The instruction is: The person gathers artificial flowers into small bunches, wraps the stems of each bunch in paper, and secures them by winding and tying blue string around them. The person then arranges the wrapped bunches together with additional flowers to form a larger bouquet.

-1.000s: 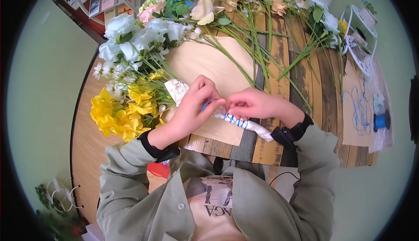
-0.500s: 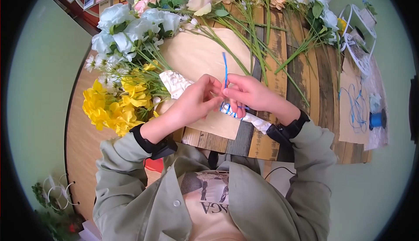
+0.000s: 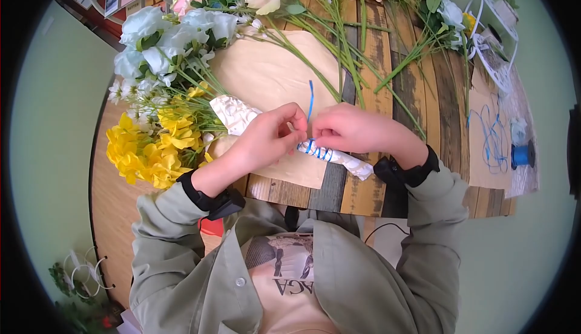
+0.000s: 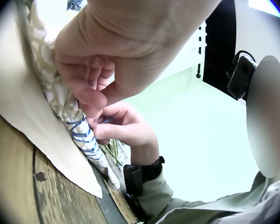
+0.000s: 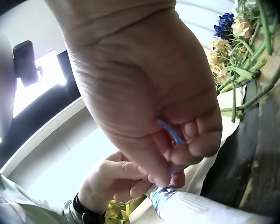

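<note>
A bouquet stem bundle wrapped in white patterned paper (image 3: 354, 166) lies diagonally, with blue ribbon (image 4: 84, 136) wound around it in several turns. My left hand (image 3: 270, 134) is at the upper end of the windings, thumb and fingertips pinched together; its fingers hide what they grip. Beside it, my right hand (image 3: 351, 128) pinches blue ribbon (image 5: 170, 130), which passes between its curled fingers in the right wrist view. One ribbon end (image 3: 311, 99) stands up between the hands. Yellow flowers (image 3: 145, 152) and pale blue flowers (image 3: 158, 40) spread from the bundle's left end.
Beige paper (image 3: 272, 62) lies under the bundle on the wooden table (image 3: 369, 195). Loose flower stems (image 3: 345, 49) cross the far side. At the right are a blue ribbon spool (image 3: 523, 155), tangled ribbon (image 3: 490, 140) and a white wire stand (image 3: 493, 62).
The right hand has lowered toward the windings, knuckles now upward, and the raised ribbon end stands clear of its fingers. The left hand stays close by. The whole head view has shifted slightly.
</note>
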`<state>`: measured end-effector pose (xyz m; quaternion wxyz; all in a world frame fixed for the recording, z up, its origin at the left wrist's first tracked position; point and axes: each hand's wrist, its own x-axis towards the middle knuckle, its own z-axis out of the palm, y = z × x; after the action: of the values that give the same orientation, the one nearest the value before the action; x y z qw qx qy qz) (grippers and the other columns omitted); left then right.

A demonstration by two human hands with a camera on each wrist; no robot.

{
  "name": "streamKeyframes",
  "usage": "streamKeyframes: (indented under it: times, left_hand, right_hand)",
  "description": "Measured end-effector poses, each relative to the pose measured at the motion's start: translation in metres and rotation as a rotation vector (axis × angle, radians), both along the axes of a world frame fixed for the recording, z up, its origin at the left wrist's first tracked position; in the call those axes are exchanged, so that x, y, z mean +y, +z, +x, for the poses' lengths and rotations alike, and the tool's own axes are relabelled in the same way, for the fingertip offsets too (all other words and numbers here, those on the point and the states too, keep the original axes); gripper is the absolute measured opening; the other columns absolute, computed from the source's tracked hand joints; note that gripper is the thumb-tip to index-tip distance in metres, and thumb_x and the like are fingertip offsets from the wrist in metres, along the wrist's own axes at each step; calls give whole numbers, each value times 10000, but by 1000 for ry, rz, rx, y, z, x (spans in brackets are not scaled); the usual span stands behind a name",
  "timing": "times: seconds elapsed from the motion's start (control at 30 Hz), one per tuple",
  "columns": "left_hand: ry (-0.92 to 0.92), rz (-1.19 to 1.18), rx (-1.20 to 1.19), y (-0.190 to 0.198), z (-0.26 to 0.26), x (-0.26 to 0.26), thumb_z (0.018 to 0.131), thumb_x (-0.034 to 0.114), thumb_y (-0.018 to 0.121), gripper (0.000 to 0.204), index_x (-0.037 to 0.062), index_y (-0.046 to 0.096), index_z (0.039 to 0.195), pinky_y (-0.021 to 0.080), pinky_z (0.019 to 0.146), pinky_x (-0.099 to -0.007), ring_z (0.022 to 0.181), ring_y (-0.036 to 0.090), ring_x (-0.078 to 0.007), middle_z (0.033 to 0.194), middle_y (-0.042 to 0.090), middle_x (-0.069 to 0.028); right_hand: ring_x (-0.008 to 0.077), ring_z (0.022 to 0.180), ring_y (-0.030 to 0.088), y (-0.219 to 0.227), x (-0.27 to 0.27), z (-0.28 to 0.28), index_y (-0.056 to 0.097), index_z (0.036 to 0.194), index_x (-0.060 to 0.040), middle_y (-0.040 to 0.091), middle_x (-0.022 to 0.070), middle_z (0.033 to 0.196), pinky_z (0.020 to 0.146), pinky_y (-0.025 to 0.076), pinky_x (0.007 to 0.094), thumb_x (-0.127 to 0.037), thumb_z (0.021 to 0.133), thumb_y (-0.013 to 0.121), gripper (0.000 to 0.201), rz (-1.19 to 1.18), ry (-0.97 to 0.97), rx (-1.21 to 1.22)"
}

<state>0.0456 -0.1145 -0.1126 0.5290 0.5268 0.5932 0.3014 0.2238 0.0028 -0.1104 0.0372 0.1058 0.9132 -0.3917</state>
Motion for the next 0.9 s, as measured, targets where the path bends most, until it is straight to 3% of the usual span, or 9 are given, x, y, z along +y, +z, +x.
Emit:
streamKeyframes:
  times: [0.17,0.3,0.37,0.47,0.57,0.7,0.73,0.8,0.9]
  left_hand:
    - [-76,343,112,-20,0,0,894,76,557,65,42,553,949,400,440,-196,576,501,-34,765,591,17]
    - [-9,168,170,-5,8,1,892,83,563,81,25,564,949,414,447,-206,581,507,-38,750,595,14]
    - [-3,162,234,1,10,1,841,71,593,113,0,595,928,487,625,-293,675,639,-182,776,658,-112]
    - [-21,202,272,-2,9,0,838,97,613,128,-3,587,914,493,632,-312,717,663,-212,777,663,-134]
    - [-31,228,274,-9,8,-1,878,101,603,108,11,576,932,446,475,-227,553,540,-66,698,600,-24]
    - [-79,399,359,-11,9,-4,885,96,599,104,8,552,914,444,487,-220,553,543,-67,683,590,-22]
    - [-66,330,318,-12,7,-4,864,113,610,119,15,544,883,446,519,-262,568,570,-130,674,594,-57]
    - [-51,260,272,-12,3,-4,844,129,621,137,22,536,851,449,551,-303,584,597,-193,665,598,-92]
    - [-87,250,204,-12,0,-5,898,101,590,125,14,502,881,449,506,-214,560,543,-62,692,582,-19]
  right_hand:
    - [342,714,581,-18,8,-6,598,745,-17,593,151,732,624,454,429,-158,756,570,144,195,6,169]
    - [356,735,587,1,0,-4,610,745,-35,603,147,723,631,460,446,-166,774,523,161,361,-48,31]
    - [357,729,587,14,-4,-4,611,736,-35,606,148,722,627,462,439,-173,778,530,166,352,-69,-8]
    - [307,685,605,19,-8,-4,634,748,-30,617,146,705,614,469,394,-190,799,541,192,165,-103,-39]
    - [236,636,605,9,-4,-6,652,779,-15,617,127,671,600,464,350,-197,806,568,202,-127,-214,-39]
    - [201,631,595,0,3,-6,646,805,10,599,100,645,609,465,320,-163,803,578,185,-334,-259,-21]
    - [207,627,588,3,2,-5,639,799,14,588,91,635,607,463,317,-150,796,581,174,-368,-302,20]
    - [163,626,558,9,1,-3,641,819,2,594,68,664,595,439,285,-126,806,586,139,-269,-320,201]
    - [140,613,539,-5,-2,-4,634,831,-11,600,50,679,577,422,260,-102,811,595,100,-95,-239,432]
